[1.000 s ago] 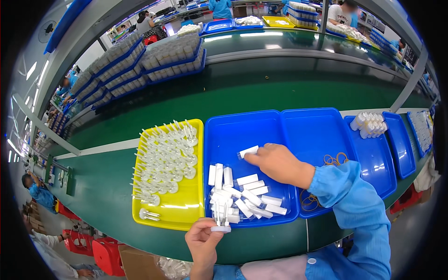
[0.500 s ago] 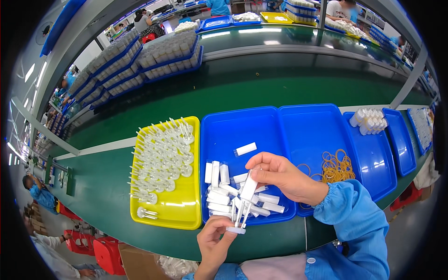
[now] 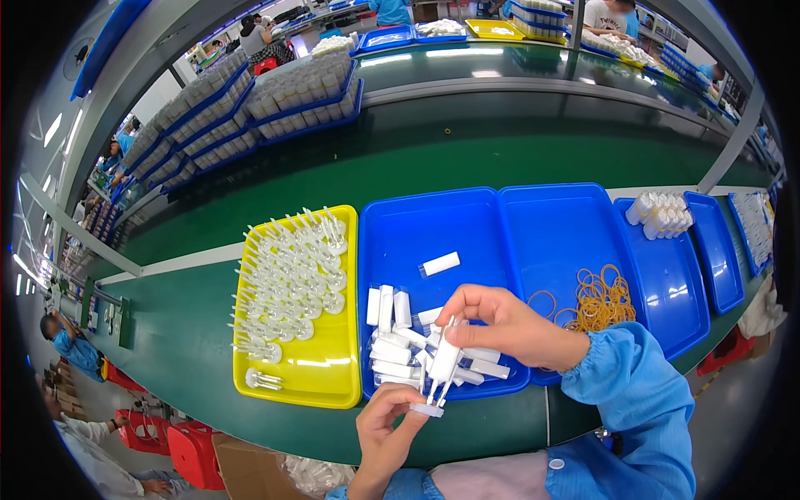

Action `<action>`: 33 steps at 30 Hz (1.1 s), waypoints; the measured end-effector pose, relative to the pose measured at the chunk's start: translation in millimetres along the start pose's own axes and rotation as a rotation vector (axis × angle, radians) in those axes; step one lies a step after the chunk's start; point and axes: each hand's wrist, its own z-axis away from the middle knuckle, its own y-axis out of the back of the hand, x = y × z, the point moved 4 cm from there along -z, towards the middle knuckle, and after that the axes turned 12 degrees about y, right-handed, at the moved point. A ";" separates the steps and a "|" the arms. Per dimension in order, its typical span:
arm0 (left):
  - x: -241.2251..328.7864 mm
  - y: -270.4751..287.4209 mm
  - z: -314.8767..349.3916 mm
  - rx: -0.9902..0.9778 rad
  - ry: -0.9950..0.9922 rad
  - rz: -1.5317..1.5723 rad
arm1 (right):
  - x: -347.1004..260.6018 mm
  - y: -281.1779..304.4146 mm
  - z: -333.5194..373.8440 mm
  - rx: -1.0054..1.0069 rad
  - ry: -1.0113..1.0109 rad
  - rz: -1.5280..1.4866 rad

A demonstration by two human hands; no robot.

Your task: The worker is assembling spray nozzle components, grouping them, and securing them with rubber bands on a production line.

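My left hand (image 3: 385,427) pinches the round base of a white pronged plastic part (image 3: 427,410), prongs pointing up. Between thumb and fingers of my right hand (image 3: 508,332) is a white rectangular block (image 3: 445,363), tilted, its lower end among the prongs. Whether it touches the base I cannot tell. Below and beyond my hands, the blue tray (image 3: 417,218) holds several similar white blocks (image 3: 392,350) with clear film ends. To the left, a yellow tray (image 3: 312,379) carries rows of pronged parts (image 3: 292,279), prongs mostly up.
Right of the block tray, another blue tray (image 3: 554,221) holds tan rubber bands (image 3: 604,302). Farther right, white cylindrical pieces (image 3: 660,217) stand in a blue tray (image 3: 673,292). Beyond lies a green conveyor belt (image 3: 467,150), with stacked full trays (image 3: 217,125) at back left.
My right hand has come slightly down, and the block sits lower among the prongs. My left hand has shifted a little to the right with the pronged part.
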 end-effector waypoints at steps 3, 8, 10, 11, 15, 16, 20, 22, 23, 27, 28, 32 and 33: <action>-2.4 -3.4 1.1 0.094 -0.015 -0.012 | 3.3 -19.7 9.1 0.008 0.023 -0.006; -2.9 3.7 -0.3 0.140 -0.124 -0.038 | 0.9 -24.5 7.3 -0.096 0.022 0.059; -7.4 9.5 -0.2 0.165 -0.093 0.045 | 3.5 -15.6 -16.6 -0.234 0.075 0.149; -8.3 11.4 -0.2 0.171 -0.078 0.088 | 2.7 -7.3 -30.3 -0.188 0.166 0.213; 2.1 11.4 -4.1 0.156 -0.130 0.013 | 6.9 36.4 -69.2 0.052 0.597 1.481; 4.2 11.9 -3.9 0.164 -0.145 -0.033 | 13.6 35.7 -70.9 -0.013 0.598 1.607; 11.0 19.0 2.0 0.263 -0.256 -0.320 | 17.6 24.0 -70.7 -0.109 0.556 1.707; 12.1 19.7 3.4 0.244 -0.325 -0.387 | 6.4 24.5 -63.6 -0.050 0.570 1.467; 12.2 18.9 4.1 0.234 -0.360 -0.421 | 5.0 28.6 -59.0 -0.005 0.448 1.083; 10.5 12.0 8.7 0.178 -0.394 -0.439 | -1.7 17.9 -38.0 0.067 0.105 0.056; 12.3 9.5 8.5 0.174 -0.402 -0.424 | -2.9 15.3 -32.9 0.070 0.057 0.014; 18.2 2.3 7.7 0.153 -0.403 -0.410 | -3.2 8.4 -20.4 0.103 -0.006 -0.046; 19.6 0.7 7.2 0.153 -0.404 -0.413 | -5.2 7.2 -18.7 0.115 -0.007 -0.048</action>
